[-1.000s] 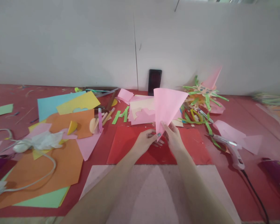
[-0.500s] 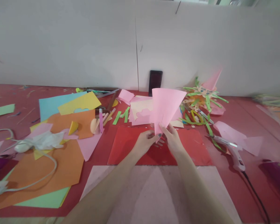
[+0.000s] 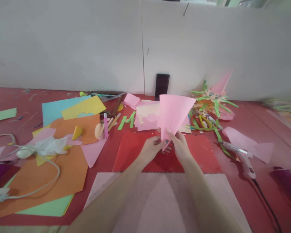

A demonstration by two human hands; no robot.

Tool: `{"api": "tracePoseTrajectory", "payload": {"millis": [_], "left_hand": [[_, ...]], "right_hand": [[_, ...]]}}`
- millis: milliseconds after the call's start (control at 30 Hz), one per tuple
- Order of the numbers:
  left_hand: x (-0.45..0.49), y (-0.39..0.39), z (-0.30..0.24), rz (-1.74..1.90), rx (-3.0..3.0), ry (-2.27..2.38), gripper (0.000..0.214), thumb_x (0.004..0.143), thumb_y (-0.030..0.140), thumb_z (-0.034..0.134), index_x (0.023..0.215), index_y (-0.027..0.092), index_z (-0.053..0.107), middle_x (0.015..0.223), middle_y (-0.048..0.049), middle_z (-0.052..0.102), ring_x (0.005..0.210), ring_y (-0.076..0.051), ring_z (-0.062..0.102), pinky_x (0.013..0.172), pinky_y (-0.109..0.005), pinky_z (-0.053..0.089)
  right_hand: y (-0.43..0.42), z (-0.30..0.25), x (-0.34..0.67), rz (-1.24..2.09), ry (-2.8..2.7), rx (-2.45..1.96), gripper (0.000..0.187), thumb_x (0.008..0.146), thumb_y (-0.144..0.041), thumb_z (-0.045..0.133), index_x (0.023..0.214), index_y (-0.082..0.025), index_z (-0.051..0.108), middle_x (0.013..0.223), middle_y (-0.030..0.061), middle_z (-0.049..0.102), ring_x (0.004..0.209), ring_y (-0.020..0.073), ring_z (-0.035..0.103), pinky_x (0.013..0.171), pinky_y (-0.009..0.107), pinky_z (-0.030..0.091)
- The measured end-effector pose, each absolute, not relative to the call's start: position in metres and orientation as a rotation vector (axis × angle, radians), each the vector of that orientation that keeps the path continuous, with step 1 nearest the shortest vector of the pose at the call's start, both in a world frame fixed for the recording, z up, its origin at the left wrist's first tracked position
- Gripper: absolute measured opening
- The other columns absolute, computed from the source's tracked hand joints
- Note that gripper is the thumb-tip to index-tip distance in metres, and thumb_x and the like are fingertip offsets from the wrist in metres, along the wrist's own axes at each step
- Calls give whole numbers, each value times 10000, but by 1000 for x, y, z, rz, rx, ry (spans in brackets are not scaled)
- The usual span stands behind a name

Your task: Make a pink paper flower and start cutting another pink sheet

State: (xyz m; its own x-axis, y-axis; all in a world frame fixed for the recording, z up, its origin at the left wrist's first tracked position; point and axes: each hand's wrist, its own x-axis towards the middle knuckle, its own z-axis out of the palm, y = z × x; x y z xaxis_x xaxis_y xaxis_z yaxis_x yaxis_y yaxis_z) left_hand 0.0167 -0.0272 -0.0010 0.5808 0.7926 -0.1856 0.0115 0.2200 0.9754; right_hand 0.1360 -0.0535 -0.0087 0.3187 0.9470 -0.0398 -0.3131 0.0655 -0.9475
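Observation:
A pink paper cone (image 3: 176,111) is held up above a glossy red board (image 3: 133,152), its wide end up and its narrow tip down. My left hand (image 3: 152,147) pinches the cone near the tip, thumb in front and the other fingers behind. On the other side, my right hand (image 3: 179,142) grips the lower part of the cone with its thumb against the paper. Some fingertips behind the cone are hidden. Just beyond it lie pink and cream paper sheets (image 3: 147,113).
A dark phone (image 3: 162,85) leans on the grey wall. To the right are a paper figure with a pink pointed hat (image 3: 221,85) and a corded glue gun (image 3: 242,155). Orange paper (image 3: 63,174), a white cable (image 3: 55,171) and a purple marker (image 3: 105,124) lie left.
The cone's upper rim has dipped slightly toward me. Both hands keep the same grip on it, and the whole view has shifted a little.

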Motion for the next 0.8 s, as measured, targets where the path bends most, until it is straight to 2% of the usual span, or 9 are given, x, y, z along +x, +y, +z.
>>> {"api": "tracePoseTrajectory", "payload": {"millis": [100,267,433,500,600,800], "left_hand": [[17,-27,-1,618,1238,792,262,731,401,605,755,143,566,695,-44,680,641,-200,664,619,-319,542],[15,-26,2,659,1240,832,277,738,413,589,775,139,583,797,-63,694,693,-207,668,635,-307,535],[15,-26,-1,641,1253,828,282,764,418,557,812,143,598,767,-62,696,671,-199,666,650,-312,535],[16,-26,-2,639,1246,830,281,759,419,564,813,146,600,752,-58,695,669,-199,666,649,-315,536],[16,-26,-2,642,1231,816,289,750,426,576,813,145,600,776,-60,694,693,-205,667,657,-321,539],[12,-25,-1,552,1228,751,318,733,424,603,881,144,590,823,-79,693,769,-208,665,683,-320,538]], "right_hand": [[-53,-11,137,1083,-736,-1091,349,703,-418,613,954,-176,596,797,43,662,702,170,593,538,267,462],[-53,-10,134,1119,-749,-1123,330,682,-439,627,886,-183,588,592,-11,592,562,138,549,463,241,431],[-56,-5,134,1137,-735,-1120,275,712,-422,607,861,-194,567,534,-46,514,436,90,434,384,217,366],[-57,-4,135,1136,-726,-1114,262,716,-418,605,845,-195,560,549,-45,513,424,82,411,376,217,355],[-57,-6,136,1112,-716,-1123,272,699,-415,623,835,-186,569,606,-28,556,467,93,456,413,225,382],[-53,-14,139,1005,-707,-1148,303,695,-397,629,903,-177,599,871,39,647,760,165,583,671,297,474]]}}
